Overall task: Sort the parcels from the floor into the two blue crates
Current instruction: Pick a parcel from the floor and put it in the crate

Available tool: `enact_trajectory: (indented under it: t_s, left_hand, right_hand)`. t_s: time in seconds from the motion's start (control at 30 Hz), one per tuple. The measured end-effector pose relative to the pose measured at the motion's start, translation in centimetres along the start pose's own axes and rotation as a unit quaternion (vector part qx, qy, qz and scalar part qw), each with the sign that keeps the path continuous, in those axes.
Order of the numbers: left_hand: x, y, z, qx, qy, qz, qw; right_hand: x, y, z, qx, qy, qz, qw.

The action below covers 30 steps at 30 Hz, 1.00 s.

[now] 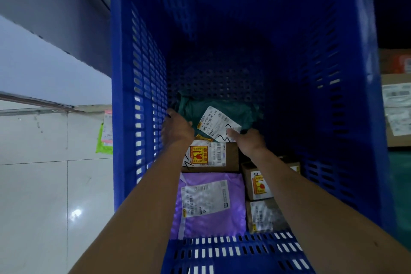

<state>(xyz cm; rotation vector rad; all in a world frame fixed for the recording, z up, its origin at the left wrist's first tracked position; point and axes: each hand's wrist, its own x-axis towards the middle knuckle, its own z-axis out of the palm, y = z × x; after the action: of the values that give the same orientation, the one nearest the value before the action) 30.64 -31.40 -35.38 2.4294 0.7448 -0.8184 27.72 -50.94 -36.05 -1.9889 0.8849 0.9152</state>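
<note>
Both hands deep in blue crate, gripping green parcel.

Floor: pale glossy tiles.
On it, centre: blue crate.
Left, beside the crate: green-and-pink parcel.
Right: cardboard boxes, partly hidden.
</note>
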Motion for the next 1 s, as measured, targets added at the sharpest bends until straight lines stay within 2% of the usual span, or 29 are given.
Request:
enact_trajectory:
  t_s: [0.37, 0.43, 0.57, 0.8, 0.9, 1.0]
  left_hand:
    - [-6.3, 1.0, -4.5, 0.055, -0.065, 0.008, 0.996]
    - [-8.2, 1.4, -6.0, 0.062, -0.097, 0.014, 0.993]
    - [-12.4, 2.2, -9.7, 0.085, -0.145, 0.077, 0.983]
    - [-20.9, 1.8, -16.0, 0.062, -0.187, 0.112, 0.974]
    - [-24.2, 1.6, -18.8, 0.072, -0.182, 0.139, 0.971]
    - [-26.5, 1.1, -20.9, 0.089, -0.182, 0.171, 0.964]
  right_hand:
    - [-6.5, -1.8, -3.3, -0.129, 0.022, 0.049, 0.990]
    - [-8.8, -2.1, -4.1, -0.149, 0.032, 0.037, 0.988]
    - [-14.3, -2.7, -6.4, -0.136, 0.020, 0.002, 0.991]
    - [-25.3, -2.9, -9.9, -0.165, -0.021, -0.022, 0.986]
    - [-29.1, -2.9, -10.2, -0.180, -0.042, -0.022, 0.983]
    - [-32.1, -2.6, -9.6, -0.152, -0.035, -0.057, 0.986]
